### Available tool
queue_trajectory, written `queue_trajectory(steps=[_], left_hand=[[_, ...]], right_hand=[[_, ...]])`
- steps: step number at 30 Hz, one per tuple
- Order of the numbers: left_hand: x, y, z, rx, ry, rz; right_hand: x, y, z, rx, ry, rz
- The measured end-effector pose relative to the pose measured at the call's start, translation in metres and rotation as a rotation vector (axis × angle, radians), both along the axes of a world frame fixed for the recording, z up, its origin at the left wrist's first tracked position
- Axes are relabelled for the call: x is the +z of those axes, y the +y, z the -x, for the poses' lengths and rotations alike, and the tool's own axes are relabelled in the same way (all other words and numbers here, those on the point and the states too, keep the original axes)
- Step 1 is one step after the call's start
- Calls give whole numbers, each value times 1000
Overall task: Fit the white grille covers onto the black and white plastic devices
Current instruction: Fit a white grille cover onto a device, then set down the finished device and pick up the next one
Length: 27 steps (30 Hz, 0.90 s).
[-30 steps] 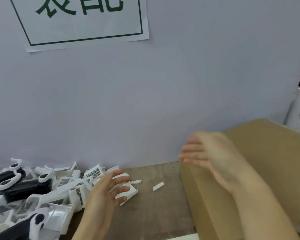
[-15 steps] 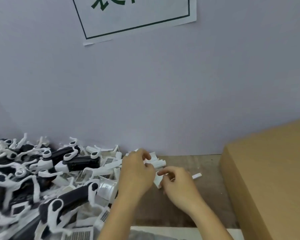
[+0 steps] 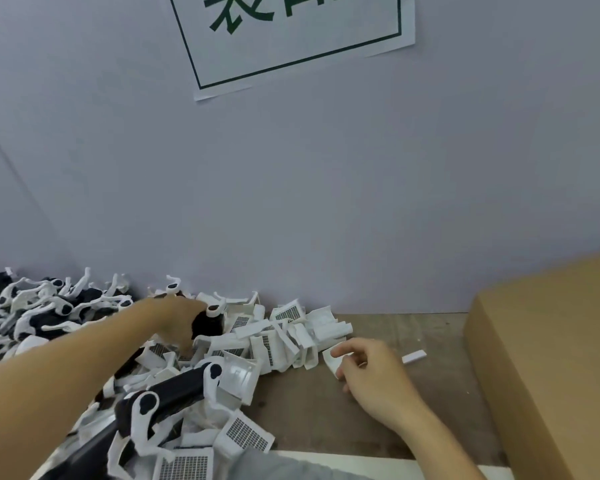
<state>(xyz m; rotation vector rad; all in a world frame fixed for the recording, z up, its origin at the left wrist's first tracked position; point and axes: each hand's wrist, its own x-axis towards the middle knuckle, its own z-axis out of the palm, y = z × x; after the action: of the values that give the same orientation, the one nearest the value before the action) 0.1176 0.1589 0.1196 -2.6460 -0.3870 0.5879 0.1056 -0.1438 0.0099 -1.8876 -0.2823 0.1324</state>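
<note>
At far left, a heap of black and white plastic devices (image 3: 42, 313) with curved white handles lay piled against the pale grey wall (image 3: 291, 202). The left forearm crossed the heap diagonally from the lower left corner, fully extended. The left hand (image 3: 181, 320) was palm down, its fingers curled round the black body of one black and white device (image 3: 208, 323) at the back of the pile; it gripped that device. Nearer the camera, another black and white device (image 3: 174, 393) lay on its side across loose parts. Just right of it, white rectangular plastic grille covers (image 3: 284, 337) were scattered in a cluster on the worn brown wooden tabletop (image 3: 309, 410), several showing their mesh faces. The right hand (image 3: 371, 375) hovered low over the table just right of that cluster, wrist bent, thumb and forefinger pinching a small white plastic piece (image 3: 333, 362). A short white plastic strip (image 3: 413, 356) lay alone beside the hand. A brown cardboard box (image 3: 551, 358) stood at far right.
</note>
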Motion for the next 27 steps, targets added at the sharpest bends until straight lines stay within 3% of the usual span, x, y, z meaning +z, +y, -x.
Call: queue_trajectory(steps=[5,11,13,15,17,19,22,27], left_hand=[[-5,17,6,-125,-314,-40],[31,-32,18,-241,-845,299],[45,-64,28,-223,-839,575],[52,-99,44,-211,-663,846],[43,-133,58,-274,-490,928],[19,-158,65,-336,-480,952],[-20,-178,68,-249,-657,1048],[-63,-186,66,96,-1134,1356]], right_hand=[[-1,1,-2,-2,9,-34],[1,0,-4,-73,-86,-113],[7,0,-5,-96,-113,-248],[16,-4,-4,-125,-94,-455],[26,-13,-3,-58,-38,-694],[32,-24,-3,91,17,-836],[35,-30,0,162,-38,-740],[24,-23,-7,-115,6,-548]])
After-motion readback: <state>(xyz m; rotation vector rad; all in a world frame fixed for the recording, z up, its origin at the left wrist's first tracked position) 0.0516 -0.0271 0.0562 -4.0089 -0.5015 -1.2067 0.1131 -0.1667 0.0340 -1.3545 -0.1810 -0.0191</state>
